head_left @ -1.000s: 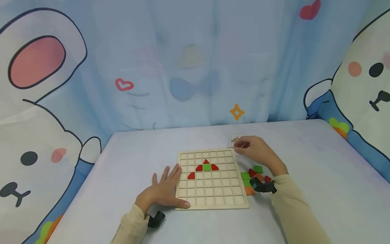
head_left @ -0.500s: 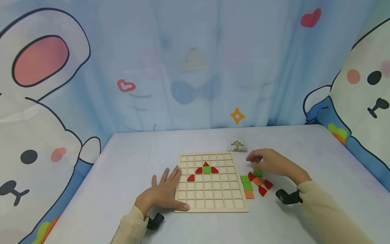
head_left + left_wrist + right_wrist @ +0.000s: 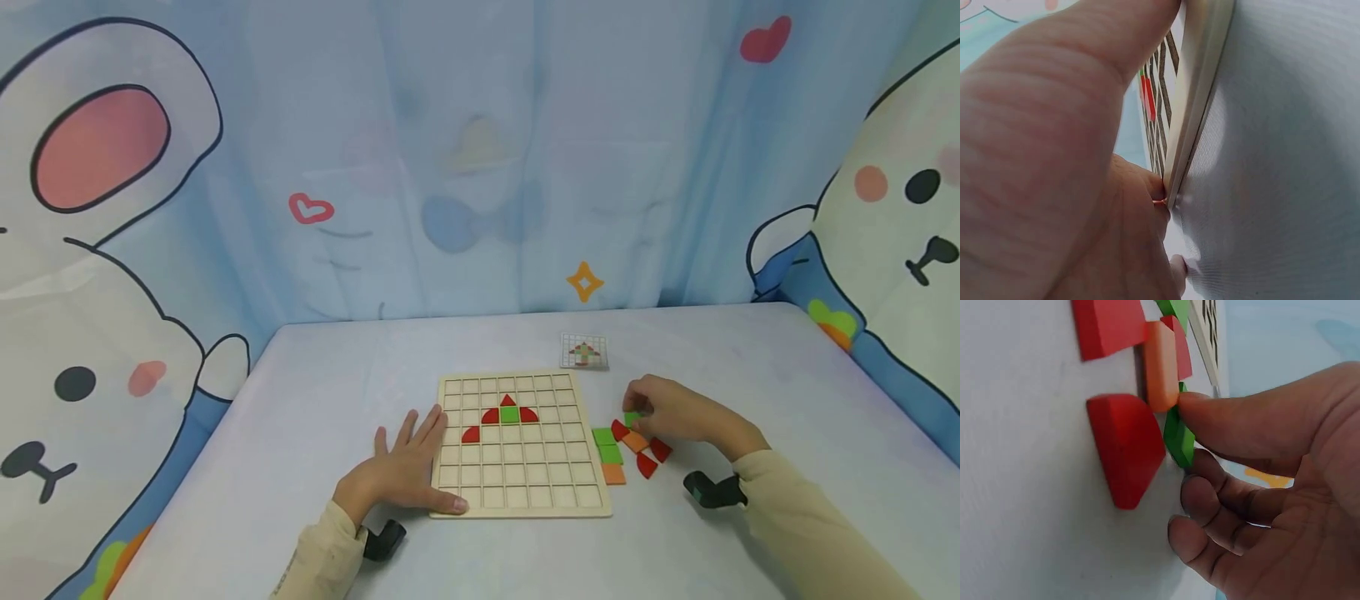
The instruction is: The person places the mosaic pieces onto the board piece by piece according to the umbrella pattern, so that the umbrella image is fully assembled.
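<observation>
My left hand [image 3: 401,471] is spread flat at the left edge of a wooden grid board [image 3: 525,483], its thumb on the lower left corner. The board carries a red triangle [image 3: 507,401], a green square [image 3: 509,415] and several red quarter-round pieces [image 3: 471,434]. To the right of the board, my right hand [image 3: 678,412] pinches a green square block [image 3: 1179,434] between thumb and forefinger. That block appears to be at table level, partly covered by the fingers. Beside it lie an orange block [image 3: 1161,365] and a red quarter-round block [image 3: 1125,450].
A small pattern card [image 3: 584,352] lies behind the board's far right corner. Two green squares [image 3: 609,454] and another orange square [image 3: 613,474] lie along the board's right edge. A printed curtain [image 3: 480,167] hangs behind the white table [image 3: 360,358].
My right hand has come back from the pattern card, uncovering it, and moved down to the loose blocks, where it now pinches a green square block. The left hand stays on the board.
</observation>
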Tool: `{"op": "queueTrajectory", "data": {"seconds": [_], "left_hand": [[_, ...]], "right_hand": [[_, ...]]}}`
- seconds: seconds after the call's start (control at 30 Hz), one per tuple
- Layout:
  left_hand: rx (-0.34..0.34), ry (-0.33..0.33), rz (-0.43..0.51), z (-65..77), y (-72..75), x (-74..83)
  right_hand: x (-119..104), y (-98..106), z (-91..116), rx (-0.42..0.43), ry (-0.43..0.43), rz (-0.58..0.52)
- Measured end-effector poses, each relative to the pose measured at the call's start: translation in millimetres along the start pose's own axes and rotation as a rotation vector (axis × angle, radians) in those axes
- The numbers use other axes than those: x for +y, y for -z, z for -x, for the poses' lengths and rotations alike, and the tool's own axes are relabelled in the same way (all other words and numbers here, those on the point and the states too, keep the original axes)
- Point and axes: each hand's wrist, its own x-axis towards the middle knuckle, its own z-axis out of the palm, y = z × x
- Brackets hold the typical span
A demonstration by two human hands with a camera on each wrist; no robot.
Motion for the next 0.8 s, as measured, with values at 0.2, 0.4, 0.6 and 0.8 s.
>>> {"op": "queueTrajectory", "data": {"seconds": [0.2, 0.4, 0.6, 0.8], "left_hand": [[0.001, 0.012, -0.001, 0.3, 1.9, -1.9], [-0.009, 0.006, 0.003, -0.2, 1.3, -3.8], [0.006, 0.011, 0.000, -1.0, -0.8, -0.2], [0.011, 0.003, -0.008, -2.2, -1.9, 0.9]], "right_hand": [[-10, -1, -4, -0.025, -0.031, -0.028], [-23, 1, -11, 0.029, 0.011, -0.029], [-38, 3, -20, 0.100, 0.089, -0.087], [-57, -7, -28, 0.106, 0.150, -0.165]]}}
